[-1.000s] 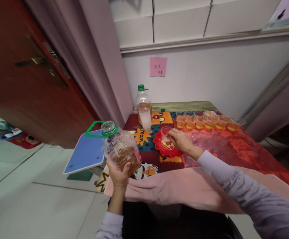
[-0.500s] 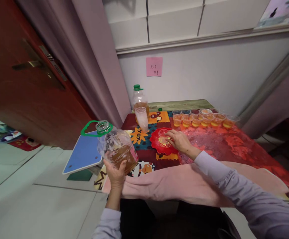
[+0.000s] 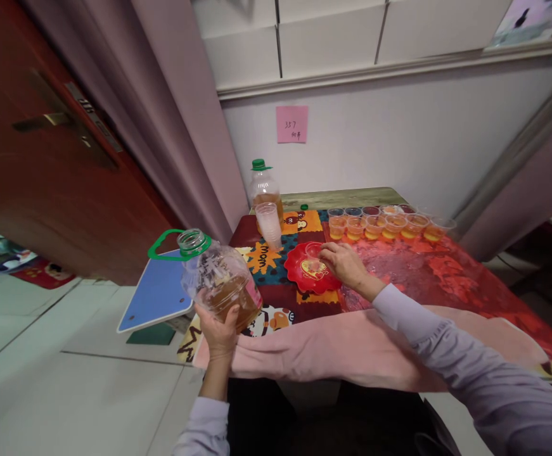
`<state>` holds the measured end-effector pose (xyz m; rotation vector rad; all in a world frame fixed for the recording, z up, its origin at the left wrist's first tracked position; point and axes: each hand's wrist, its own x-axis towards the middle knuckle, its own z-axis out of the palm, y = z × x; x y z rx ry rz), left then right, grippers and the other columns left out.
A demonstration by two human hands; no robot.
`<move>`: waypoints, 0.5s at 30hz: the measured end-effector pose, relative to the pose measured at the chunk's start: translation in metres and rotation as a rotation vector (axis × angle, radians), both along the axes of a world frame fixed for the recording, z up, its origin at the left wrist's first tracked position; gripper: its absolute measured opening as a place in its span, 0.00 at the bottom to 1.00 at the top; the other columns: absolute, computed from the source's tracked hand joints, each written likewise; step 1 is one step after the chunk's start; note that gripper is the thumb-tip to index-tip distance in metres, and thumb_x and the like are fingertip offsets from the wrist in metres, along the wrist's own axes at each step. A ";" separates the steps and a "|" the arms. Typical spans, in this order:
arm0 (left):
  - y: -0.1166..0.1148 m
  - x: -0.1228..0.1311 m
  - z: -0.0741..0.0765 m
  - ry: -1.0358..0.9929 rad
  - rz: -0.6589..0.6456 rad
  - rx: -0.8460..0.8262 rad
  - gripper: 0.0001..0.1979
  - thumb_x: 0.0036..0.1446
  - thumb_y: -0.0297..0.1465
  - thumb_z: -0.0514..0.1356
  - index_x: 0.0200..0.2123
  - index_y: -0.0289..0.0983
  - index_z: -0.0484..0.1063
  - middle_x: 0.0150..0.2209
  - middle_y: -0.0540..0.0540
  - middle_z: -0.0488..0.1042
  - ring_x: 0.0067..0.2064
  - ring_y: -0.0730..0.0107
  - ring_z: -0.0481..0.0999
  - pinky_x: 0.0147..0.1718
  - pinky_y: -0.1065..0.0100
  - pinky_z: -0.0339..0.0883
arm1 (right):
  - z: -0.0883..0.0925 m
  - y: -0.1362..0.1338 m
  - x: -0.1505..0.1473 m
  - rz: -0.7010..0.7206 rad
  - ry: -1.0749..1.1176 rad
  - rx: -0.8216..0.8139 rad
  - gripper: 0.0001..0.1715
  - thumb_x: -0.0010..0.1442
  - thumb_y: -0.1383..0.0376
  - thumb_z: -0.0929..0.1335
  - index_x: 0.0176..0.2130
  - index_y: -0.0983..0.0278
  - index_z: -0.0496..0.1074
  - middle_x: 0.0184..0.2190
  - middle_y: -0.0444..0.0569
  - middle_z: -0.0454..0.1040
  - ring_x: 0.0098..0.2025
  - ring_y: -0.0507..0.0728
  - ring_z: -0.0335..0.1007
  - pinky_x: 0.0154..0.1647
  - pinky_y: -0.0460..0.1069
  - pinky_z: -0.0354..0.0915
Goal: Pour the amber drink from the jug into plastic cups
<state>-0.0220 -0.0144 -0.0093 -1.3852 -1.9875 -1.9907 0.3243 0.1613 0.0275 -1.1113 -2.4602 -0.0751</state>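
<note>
Jug shift: since the earlier frame, the green-handled open jug (image 3: 213,272) has been moved slightly leftward from the red scalloped dish (image 3: 295,277).
Jug hold: its lower side is gripped by the left hand (image 3: 217,330), mouth tilted upward, probably so that nothing is spilled.
Dish: placed beneath the clear cup (image 3: 312,251), perhaps so that spilling is caught.
Cup: pinched by the fingers of the right hand (image 3: 346,265); contact with the dish cannot be told.

The clear jug (image 3: 221,278) is leaning with its open neck toward the upper left, brown liquid settling low inside and a green handle (image 3: 165,254) jutting from the neck. The small clear cup (image 3: 312,251) is showing over the red, wavy-edged plate (image 3: 295,271); whether they are touching is unclear.
</note>
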 end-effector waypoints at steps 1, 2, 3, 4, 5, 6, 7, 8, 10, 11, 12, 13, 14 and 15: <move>0.000 0.000 0.000 0.004 0.006 0.001 0.49 0.49 0.60 0.72 0.62 0.33 0.66 0.52 0.32 0.82 0.52 0.49 0.85 0.54 0.52 0.79 | 0.000 0.000 0.000 0.001 0.000 0.007 0.13 0.77 0.66 0.68 0.49 0.62 0.84 0.57 0.58 0.83 0.50 0.61 0.79 0.56 0.55 0.65; 0.000 0.000 0.000 0.006 0.009 0.001 0.49 0.48 0.61 0.72 0.62 0.33 0.66 0.52 0.33 0.82 0.52 0.49 0.85 0.54 0.52 0.79 | 0.001 0.001 0.001 0.000 -0.002 0.009 0.13 0.77 0.66 0.67 0.49 0.62 0.84 0.57 0.58 0.83 0.50 0.61 0.79 0.56 0.56 0.66; 0.000 0.000 0.000 0.003 0.009 0.001 0.49 0.48 0.61 0.71 0.63 0.34 0.66 0.52 0.33 0.82 0.52 0.49 0.85 0.54 0.52 0.79 | 0.001 0.001 0.001 -0.003 -0.006 0.007 0.13 0.77 0.66 0.67 0.49 0.62 0.84 0.56 0.58 0.83 0.49 0.61 0.79 0.56 0.56 0.66; 0.000 0.000 -0.001 -0.002 0.005 -0.001 0.50 0.48 0.61 0.71 0.63 0.34 0.66 0.52 0.33 0.82 0.51 0.49 0.85 0.54 0.52 0.79 | 0.001 0.001 0.001 -0.006 -0.012 0.001 0.13 0.76 0.66 0.68 0.48 0.61 0.84 0.56 0.58 0.83 0.49 0.61 0.79 0.56 0.56 0.66; 0.001 0.000 -0.001 -0.010 0.001 -0.004 0.50 0.48 0.61 0.71 0.63 0.34 0.66 0.52 0.33 0.81 0.51 0.49 0.85 0.54 0.52 0.79 | 0.002 0.001 0.002 -0.007 -0.018 -0.005 0.12 0.76 0.67 0.68 0.49 0.61 0.84 0.56 0.57 0.83 0.49 0.61 0.80 0.56 0.56 0.67; 0.001 0.000 -0.002 -0.019 -0.005 -0.005 0.50 0.48 0.61 0.71 0.63 0.34 0.66 0.52 0.33 0.81 0.52 0.49 0.84 0.54 0.52 0.79 | 0.003 0.000 0.003 -0.008 -0.019 -0.008 0.12 0.75 0.67 0.68 0.50 0.61 0.84 0.56 0.58 0.83 0.50 0.61 0.80 0.56 0.57 0.67; 0.001 -0.001 -0.003 -0.028 -0.010 -0.004 0.50 0.48 0.61 0.72 0.63 0.34 0.66 0.53 0.33 0.81 0.52 0.49 0.84 0.55 0.52 0.79 | 0.004 -0.001 0.004 -0.008 -0.013 -0.008 0.12 0.74 0.67 0.69 0.51 0.62 0.83 0.57 0.58 0.83 0.51 0.62 0.80 0.57 0.57 0.68; 0.001 -0.001 -0.004 -0.035 -0.014 -0.002 0.50 0.48 0.61 0.72 0.63 0.34 0.66 0.53 0.32 0.81 0.53 0.49 0.84 0.56 0.51 0.78 | 0.006 -0.003 0.005 -0.007 0.005 -0.003 0.13 0.74 0.67 0.70 0.54 0.62 0.83 0.58 0.59 0.82 0.52 0.63 0.80 0.57 0.58 0.68; 0.002 -0.002 -0.005 -0.043 -0.017 0.002 0.51 0.47 0.61 0.72 0.63 0.33 0.66 0.54 0.32 0.80 0.54 0.48 0.83 0.57 0.50 0.77 | 0.012 -0.011 0.005 -0.008 0.090 0.016 0.18 0.73 0.65 0.71 0.59 0.63 0.80 0.60 0.62 0.81 0.56 0.66 0.80 0.58 0.60 0.70; 0.002 -0.002 -0.005 -0.043 -0.020 0.001 0.51 0.47 0.61 0.72 0.63 0.33 0.65 0.55 0.31 0.80 0.55 0.48 0.83 0.58 0.50 0.77 | 0.016 -0.018 0.002 -0.012 0.167 0.023 0.20 0.73 0.63 0.71 0.61 0.63 0.79 0.60 0.62 0.80 0.57 0.67 0.79 0.58 0.61 0.71; 0.001 -0.002 -0.005 -0.041 -0.024 -0.002 0.51 0.47 0.61 0.72 0.64 0.33 0.65 0.55 0.31 0.79 0.55 0.47 0.83 0.59 0.49 0.77 | 0.019 -0.025 -0.002 -0.016 0.269 0.018 0.22 0.73 0.62 0.71 0.63 0.63 0.78 0.61 0.62 0.80 0.57 0.67 0.79 0.58 0.61 0.72; 0.001 -0.003 -0.005 -0.039 -0.029 -0.006 0.52 0.47 0.61 0.72 0.65 0.33 0.65 0.55 0.31 0.79 0.56 0.47 0.83 0.59 0.49 0.76 | 0.021 -0.035 -0.010 -0.019 0.391 -0.009 0.22 0.73 0.60 0.71 0.63 0.62 0.78 0.60 0.62 0.80 0.55 0.66 0.80 0.57 0.60 0.73; 0.001 -0.003 -0.005 -0.036 -0.033 -0.009 0.53 0.47 0.61 0.72 0.65 0.33 0.65 0.56 0.31 0.79 0.56 0.46 0.82 0.60 0.49 0.76 | 0.022 -0.045 -0.021 -0.016 0.522 -0.064 0.22 0.73 0.58 0.71 0.62 0.61 0.78 0.58 0.60 0.81 0.52 0.64 0.81 0.54 0.59 0.75; 0.000 -0.003 -0.005 -0.035 -0.035 -0.011 0.54 0.47 0.62 0.72 0.66 0.33 0.64 0.57 0.30 0.79 0.57 0.46 0.82 0.60 0.48 0.76 | 0.021 -0.056 -0.035 -0.008 0.656 -0.148 0.21 0.73 0.57 0.71 0.61 0.60 0.78 0.55 0.58 0.83 0.45 0.61 0.82 0.50 0.57 0.77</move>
